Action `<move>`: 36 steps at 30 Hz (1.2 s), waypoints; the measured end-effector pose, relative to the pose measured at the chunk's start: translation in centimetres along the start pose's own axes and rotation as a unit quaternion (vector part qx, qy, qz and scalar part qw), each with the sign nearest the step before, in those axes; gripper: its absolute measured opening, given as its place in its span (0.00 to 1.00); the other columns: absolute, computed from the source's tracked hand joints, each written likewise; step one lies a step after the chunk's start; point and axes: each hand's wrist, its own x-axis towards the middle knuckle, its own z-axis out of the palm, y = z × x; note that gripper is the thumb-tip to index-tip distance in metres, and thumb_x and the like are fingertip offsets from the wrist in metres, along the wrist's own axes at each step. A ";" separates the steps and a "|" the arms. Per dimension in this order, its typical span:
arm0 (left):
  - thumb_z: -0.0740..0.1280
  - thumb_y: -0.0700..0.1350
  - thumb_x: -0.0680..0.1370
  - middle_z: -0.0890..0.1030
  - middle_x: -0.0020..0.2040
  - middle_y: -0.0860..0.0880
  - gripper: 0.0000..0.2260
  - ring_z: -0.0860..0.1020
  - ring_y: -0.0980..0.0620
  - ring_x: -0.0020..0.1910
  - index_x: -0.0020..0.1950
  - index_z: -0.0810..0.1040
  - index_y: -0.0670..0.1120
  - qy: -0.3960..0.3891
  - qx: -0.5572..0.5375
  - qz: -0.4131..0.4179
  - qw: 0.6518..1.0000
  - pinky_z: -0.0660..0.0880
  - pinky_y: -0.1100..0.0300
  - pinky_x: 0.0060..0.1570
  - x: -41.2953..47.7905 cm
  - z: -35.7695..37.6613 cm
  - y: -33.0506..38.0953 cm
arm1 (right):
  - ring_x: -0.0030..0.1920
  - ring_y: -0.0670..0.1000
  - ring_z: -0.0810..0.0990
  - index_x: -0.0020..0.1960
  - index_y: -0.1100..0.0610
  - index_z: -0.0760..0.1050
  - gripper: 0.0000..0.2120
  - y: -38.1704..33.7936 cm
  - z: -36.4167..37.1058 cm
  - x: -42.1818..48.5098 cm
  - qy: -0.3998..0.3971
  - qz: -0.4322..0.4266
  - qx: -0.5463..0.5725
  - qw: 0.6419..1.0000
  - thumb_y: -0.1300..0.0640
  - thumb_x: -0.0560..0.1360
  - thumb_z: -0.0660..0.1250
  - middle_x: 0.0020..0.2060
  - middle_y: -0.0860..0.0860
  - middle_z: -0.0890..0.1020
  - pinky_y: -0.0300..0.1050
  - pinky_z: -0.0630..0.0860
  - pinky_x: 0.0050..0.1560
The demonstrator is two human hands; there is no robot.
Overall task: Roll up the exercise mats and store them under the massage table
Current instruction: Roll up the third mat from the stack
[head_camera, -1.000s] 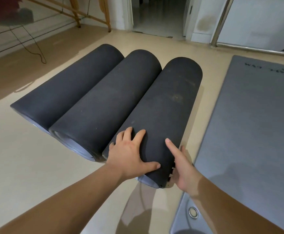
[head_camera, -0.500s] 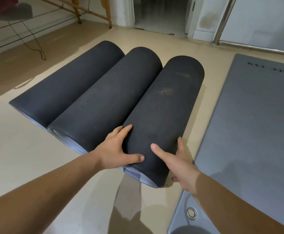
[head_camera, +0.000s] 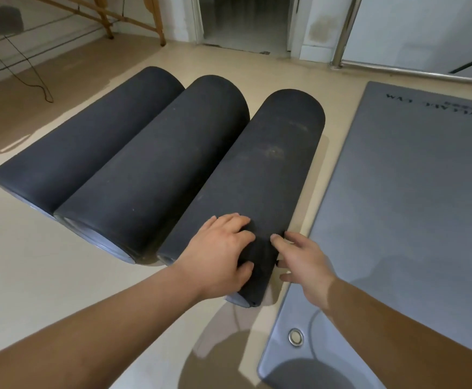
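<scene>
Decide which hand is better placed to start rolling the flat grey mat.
Right: the right hand is at the edge of the flat mat; the left hand grips the roll, farther away.

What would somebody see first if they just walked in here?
Three fat black rolled mats lie side by side on the floor: the left roll, the middle roll and the right roll. At the right roll's near end, the left hand grips over the top and the right hand touches its side. To the right, a big grey mat lies flat, not yet rolled.
</scene>
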 end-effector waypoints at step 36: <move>0.67 0.24 0.73 0.78 0.67 0.61 0.37 0.77 0.61 0.67 0.74 0.69 0.57 0.011 -0.348 -0.197 0.917 0.77 0.61 0.66 -9.0 0.8 -12.2 | 0.78 0.60 0.55 0.81 0.29 0.51 0.43 -2.9 9.7 -0.9 0.031 -0.194 -0.342 0.919 0.19 0.70 0.59 0.78 0.46 0.47 0.57 0.67 0.74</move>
